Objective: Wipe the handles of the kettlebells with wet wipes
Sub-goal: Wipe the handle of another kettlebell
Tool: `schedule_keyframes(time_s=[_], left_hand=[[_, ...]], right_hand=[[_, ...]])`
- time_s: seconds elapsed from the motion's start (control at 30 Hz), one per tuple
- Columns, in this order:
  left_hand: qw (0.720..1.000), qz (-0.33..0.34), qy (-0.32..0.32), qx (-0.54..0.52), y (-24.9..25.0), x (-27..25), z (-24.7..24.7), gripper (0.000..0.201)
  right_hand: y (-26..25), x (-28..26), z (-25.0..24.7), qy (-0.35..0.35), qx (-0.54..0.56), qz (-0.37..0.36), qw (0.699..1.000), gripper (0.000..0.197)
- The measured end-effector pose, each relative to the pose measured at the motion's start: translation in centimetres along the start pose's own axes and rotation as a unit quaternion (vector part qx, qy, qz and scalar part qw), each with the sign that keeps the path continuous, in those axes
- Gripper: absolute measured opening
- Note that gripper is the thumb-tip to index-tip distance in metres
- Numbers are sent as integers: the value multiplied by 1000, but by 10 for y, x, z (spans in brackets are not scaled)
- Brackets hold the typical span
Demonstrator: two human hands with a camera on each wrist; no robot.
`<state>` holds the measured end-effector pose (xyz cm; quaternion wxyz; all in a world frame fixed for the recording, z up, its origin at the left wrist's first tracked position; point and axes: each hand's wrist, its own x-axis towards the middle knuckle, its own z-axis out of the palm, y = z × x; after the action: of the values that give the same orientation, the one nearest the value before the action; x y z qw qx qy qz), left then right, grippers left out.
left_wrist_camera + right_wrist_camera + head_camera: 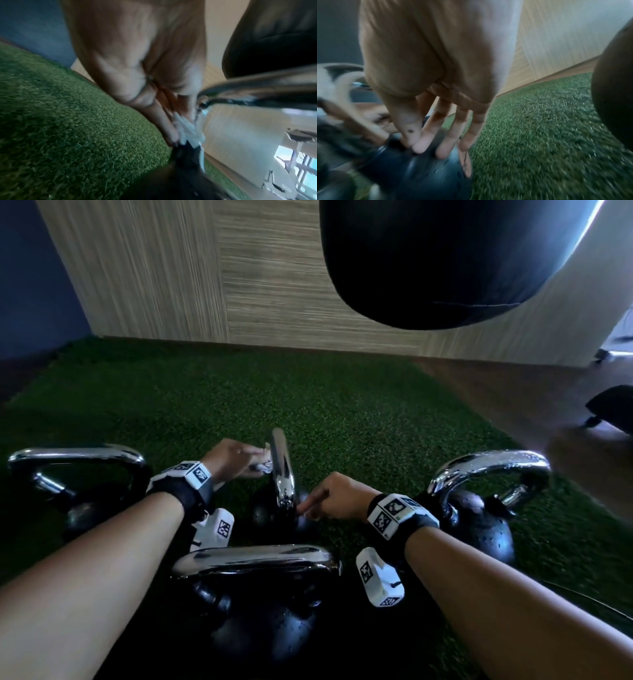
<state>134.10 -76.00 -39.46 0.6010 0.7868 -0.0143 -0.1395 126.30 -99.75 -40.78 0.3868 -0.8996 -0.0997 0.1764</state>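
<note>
Kettlebell handle point(282, 467) | left hand point(227, 460) pinches wet wipe point(263, 462) against it | right hand point(334, 496) fingers straight, touching black ball point(423, 169)

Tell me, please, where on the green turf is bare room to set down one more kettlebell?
The turf is bare between the middle kettlebell and the wall. It is crowded nearer the person: the left kettlebell, right kettlebell and near kettlebell ring both hands.

Glossy chrome handle point(283, 467) on a matt, pebbled black kettlebell point(284, 518); rough green turf point(239, 398); wood-grain wall panel point(212, 275).
</note>
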Motion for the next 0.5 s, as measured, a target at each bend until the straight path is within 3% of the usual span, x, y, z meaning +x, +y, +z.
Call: schedule_keyframes(time_s=[0.07,0.13,0.27,0.43,0.5], left_hand=[[999,13,-32,18,-3,-2,-1,40],[997,44,-11,68,-4,-6,6,32],[1000,8,27,0,3,1,11,29],[994,79,68,-23,14,9,5,16],[996,61,62,-33,10,10,8,21]], right_hand=[[-1,6,-1,62,24,5,998,16],[-1,15,6,99,59,18,993,43],[13,33,29,68,138,2,988,71],[12,29,29,76,200,-3,977,60],[16,33,32,86,205,-9,975,65]])
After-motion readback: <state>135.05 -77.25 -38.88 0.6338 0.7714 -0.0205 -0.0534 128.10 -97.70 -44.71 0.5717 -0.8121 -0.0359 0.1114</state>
